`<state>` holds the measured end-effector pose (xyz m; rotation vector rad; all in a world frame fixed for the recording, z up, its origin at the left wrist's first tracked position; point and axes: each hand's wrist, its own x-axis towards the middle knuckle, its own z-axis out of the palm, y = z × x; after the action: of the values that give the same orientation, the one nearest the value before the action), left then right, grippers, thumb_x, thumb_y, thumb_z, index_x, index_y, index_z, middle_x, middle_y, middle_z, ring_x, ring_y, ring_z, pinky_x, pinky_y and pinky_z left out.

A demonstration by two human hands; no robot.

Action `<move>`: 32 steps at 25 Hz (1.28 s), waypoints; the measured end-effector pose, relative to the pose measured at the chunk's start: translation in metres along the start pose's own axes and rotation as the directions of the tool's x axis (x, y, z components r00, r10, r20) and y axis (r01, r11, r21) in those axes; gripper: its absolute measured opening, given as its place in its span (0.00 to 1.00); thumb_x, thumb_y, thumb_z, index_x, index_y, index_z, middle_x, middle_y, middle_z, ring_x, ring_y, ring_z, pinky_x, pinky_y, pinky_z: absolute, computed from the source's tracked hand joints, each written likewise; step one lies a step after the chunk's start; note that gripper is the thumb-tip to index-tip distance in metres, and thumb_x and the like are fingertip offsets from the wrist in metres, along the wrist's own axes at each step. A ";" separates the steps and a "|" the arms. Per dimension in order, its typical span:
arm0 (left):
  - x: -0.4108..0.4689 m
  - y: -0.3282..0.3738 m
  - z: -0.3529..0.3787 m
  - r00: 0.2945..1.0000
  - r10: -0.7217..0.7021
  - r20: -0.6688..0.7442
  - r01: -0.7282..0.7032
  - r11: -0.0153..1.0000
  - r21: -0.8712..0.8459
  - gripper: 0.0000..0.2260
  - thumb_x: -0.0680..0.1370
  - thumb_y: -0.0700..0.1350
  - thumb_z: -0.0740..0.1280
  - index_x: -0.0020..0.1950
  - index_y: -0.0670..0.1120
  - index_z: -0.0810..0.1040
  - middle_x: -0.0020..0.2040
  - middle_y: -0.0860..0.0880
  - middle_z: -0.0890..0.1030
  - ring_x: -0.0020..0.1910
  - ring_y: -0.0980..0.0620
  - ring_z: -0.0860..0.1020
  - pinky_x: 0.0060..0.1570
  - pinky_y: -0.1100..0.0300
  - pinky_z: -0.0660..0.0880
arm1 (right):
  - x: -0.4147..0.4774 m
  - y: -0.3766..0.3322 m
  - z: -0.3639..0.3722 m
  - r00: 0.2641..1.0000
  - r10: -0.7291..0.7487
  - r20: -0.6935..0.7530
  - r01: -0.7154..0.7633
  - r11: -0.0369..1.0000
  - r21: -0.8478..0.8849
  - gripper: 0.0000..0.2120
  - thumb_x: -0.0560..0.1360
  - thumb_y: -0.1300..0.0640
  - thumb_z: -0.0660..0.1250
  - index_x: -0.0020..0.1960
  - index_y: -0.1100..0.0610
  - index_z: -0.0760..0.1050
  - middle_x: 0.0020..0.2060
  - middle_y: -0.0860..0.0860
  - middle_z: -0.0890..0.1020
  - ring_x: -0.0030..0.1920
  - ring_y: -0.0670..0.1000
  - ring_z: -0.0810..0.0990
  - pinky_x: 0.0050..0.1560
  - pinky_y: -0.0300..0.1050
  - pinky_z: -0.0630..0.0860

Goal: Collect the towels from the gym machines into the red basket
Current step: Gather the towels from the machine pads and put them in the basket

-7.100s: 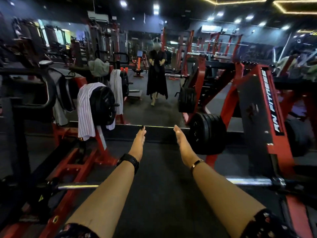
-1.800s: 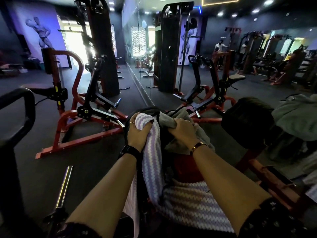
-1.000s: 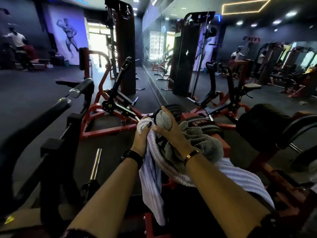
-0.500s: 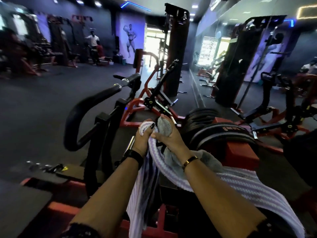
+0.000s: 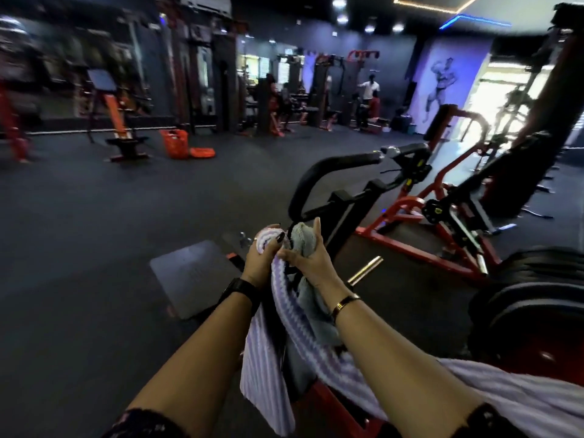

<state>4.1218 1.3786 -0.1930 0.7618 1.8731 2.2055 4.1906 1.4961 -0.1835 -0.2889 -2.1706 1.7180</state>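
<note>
Grip on 2 towels: left hand point(image 5: 260, 262) holds striped towel point(image 5: 264, 380), right hand point(image 5: 308, 262) holds grey towel point(image 5: 301, 237).

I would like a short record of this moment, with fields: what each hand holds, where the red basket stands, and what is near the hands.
left hand: grips the upper end of the striped towel
right hand: grips the grey towel
striped towel: hangs under both forearms and trails to the right
red basket: on the floor, far ahead on the left; contents cannot be seen
near: black machine handle beyond the hands; weight plates at right
task state: both towels not yet in the basket
</note>
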 end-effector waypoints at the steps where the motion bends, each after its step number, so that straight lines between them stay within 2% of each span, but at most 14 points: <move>1: -0.004 0.005 -0.020 0.998 -0.007 -0.056 0.008 1.000 0.019 0.30 0.64 0.60 0.65 0.56 0.38 0.76 0.56 0.51 0.77 0.53 0.61 0.76 0.62 0.61 0.71 | 0.001 -0.003 0.020 1.000 -0.001 0.031 0.001 1.000 0.010 0.57 0.59 0.45 0.80 0.77 0.52 0.51 0.64 0.48 0.75 0.63 0.45 0.74 0.65 0.38 0.69; 4: -0.019 0.026 -0.077 0.989 0.037 -0.142 -0.022 0.994 0.108 0.35 0.63 0.61 0.63 0.59 0.35 0.74 0.54 0.53 0.76 0.50 0.69 0.76 0.52 0.76 0.71 | 0.001 -0.019 0.078 0.987 -0.046 0.153 0.032 0.995 0.096 0.27 0.65 0.53 0.78 0.61 0.53 0.73 0.52 0.45 0.80 0.50 0.40 0.79 0.50 0.28 0.73; 7: -0.027 0.038 -0.127 0.965 0.069 -0.252 -0.029 0.987 0.156 0.36 0.63 0.61 0.63 0.58 0.34 0.75 0.53 0.56 0.75 0.53 0.61 0.76 0.52 0.76 0.71 | 0.007 -0.029 0.131 0.961 -0.090 0.261 0.045 0.984 0.174 0.18 0.65 0.55 0.78 0.53 0.49 0.76 0.48 0.44 0.82 0.48 0.41 0.81 0.49 0.32 0.75; 10: -0.033 0.039 -0.181 0.931 0.086 -0.354 -0.017 0.981 0.193 0.35 0.63 0.61 0.64 0.60 0.36 0.75 0.54 0.58 0.77 0.53 0.60 0.76 0.53 0.72 0.72 | 0.014 -0.039 0.185 0.936 -0.096 0.340 0.028 0.979 0.201 0.26 0.63 0.50 0.79 0.58 0.53 0.77 0.53 0.49 0.83 0.53 0.46 0.81 0.55 0.40 0.77; 12: -0.032 0.035 -0.219 0.911 0.095 -0.401 -0.011 0.978 0.207 0.33 0.63 0.61 0.64 0.60 0.39 0.76 0.54 0.58 0.77 0.53 0.62 0.76 0.55 0.68 0.72 | 0.020 -0.044 0.220 0.926 -0.090 0.367 0.011 0.977 0.212 0.28 0.62 0.50 0.80 0.59 0.54 0.76 0.54 0.50 0.83 0.54 0.47 0.81 0.55 0.41 0.77; 14: -0.029 0.030 -0.248 0.894 0.116 -0.432 -0.020 0.975 0.222 0.33 0.64 0.61 0.64 0.59 0.37 0.76 0.54 0.58 0.77 0.52 0.65 0.77 0.56 0.69 0.71 | 0.029 -0.046 0.250 0.923 -0.083 0.376 0.009 0.981 0.194 0.28 0.63 0.53 0.80 0.61 0.56 0.76 0.55 0.51 0.82 0.56 0.49 0.81 0.58 0.42 0.76; 16: -0.018 0.025 -0.281 0.875 0.124 -0.468 -0.021 0.975 0.219 0.35 0.64 0.60 0.64 0.59 0.34 0.76 0.53 0.59 0.77 0.49 0.70 0.77 0.54 0.72 0.71 | 0.045 -0.049 0.282 0.917 -0.090 0.387 0.015 0.981 0.194 0.27 0.65 0.55 0.79 0.61 0.55 0.75 0.55 0.50 0.81 0.56 0.48 0.80 0.57 0.38 0.76; 18: -0.002 0.024 -0.322 0.858 0.138 -0.494 -0.021 0.972 0.235 0.35 0.63 0.60 0.64 0.59 0.35 0.76 0.52 0.60 0.78 0.48 0.71 0.77 0.55 0.67 0.71 | 0.066 -0.055 0.320 0.906 -0.102 0.410 0.022 0.981 0.195 0.26 0.66 0.57 0.78 0.60 0.54 0.74 0.53 0.48 0.81 0.52 0.44 0.79 0.51 0.30 0.75; 21: 0.023 0.023 -0.383 0.863 0.102 -0.495 0.004 0.978 0.209 0.26 0.64 0.60 0.65 0.54 0.44 0.78 0.52 0.58 0.79 0.52 0.61 0.78 0.60 0.57 0.71 | 0.098 -0.064 0.378 0.893 -0.114 0.435 0.030 0.980 0.195 0.29 0.64 0.54 0.79 0.63 0.52 0.73 0.55 0.47 0.80 0.54 0.44 0.79 0.53 0.32 0.74; 23: 0.035 0.024 -0.419 0.847 0.109 -0.520 -0.001 0.979 0.205 0.27 0.64 0.60 0.66 0.54 0.42 0.78 0.52 0.58 0.79 0.52 0.61 0.78 0.61 0.55 0.71 | 0.117 -0.069 0.413 0.886 -0.123 0.448 0.036 0.980 0.197 0.30 0.63 0.52 0.79 0.63 0.50 0.73 0.56 0.47 0.81 0.56 0.46 0.79 0.57 0.38 0.74; 25: 0.046 0.024 -0.452 0.826 0.126 -0.550 0.004 0.973 0.230 0.30 0.65 0.59 0.66 0.57 0.39 0.77 0.54 0.55 0.79 0.55 0.56 0.78 0.63 0.52 0.71 | 0.132 -0.076 0.444 0.878 -0.146 0.455 0.054 0.976 0.209 0.26 0.64 0.53 0.79 0.59 0.48 0.74 0.53 0.45 0.81 0.53 0.43 0.80 0.55 0.36 0.75; 27: 0.056 0.025 -0.484 0.818 0.125 -0.562 0.003 0.975 0.221 0.27 0.65 0.59 0.66 0.56 0.42 0.77 0.55 0.53 0.79 0.57 0.50 0.77 0.65 0.49 0.71 | 0.149 -0.080 0.475 0.864 -0.171 0.474 0.061 0.969 0.238 0.23 0.65 0.56 0.79 0.56 0.49 0.75 0.50 0.44 0.81 0.50 0.43 0.80 0.52 0.33 0.75; 30: 0.074 0.021 -0.525 0.809 0.128 -0.574 -0.019 0.981 0.191 0.21 0.66 0.59 0.67 0.52 0.47 0.78 0.59 0.46 0.78 0.61 0.44 0.76 0.66 0.44 0.70 | 0.175 -0.083 0.519 0.839 -0.197 0.508 0.077 0.966 0.248 0.31 0.62 0.52 0.80 0.61 0.54 0.73 0.56 0.49 0.80 0.58 0.50 0.79 0.56 0.39 0.76; 32: 0.089 0.018 -0.547 0.806 0.115 -0.580 -0.024 0.986 0.163 0.24 0.67 0.59 0.66 0.56 0.45 0.78 0.61 0.41 0.77 0.62 0.41 0.76 0.66 0.41 0.70 | 0.194 -0.084 0.543 0.842 -0.212 0.497 0.119 0.970 0.212 0.39 0.60 0.47 0.81 0.66 0.52 0.69 0.62 0.48 0.75 0.65 0.50 0.73 0.63 0.41 0.73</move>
<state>3.7939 0.9319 -0.2010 0.1481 2.3273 2.5817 3.8021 1.0619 -0.1811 0.4534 -2.2786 2.0356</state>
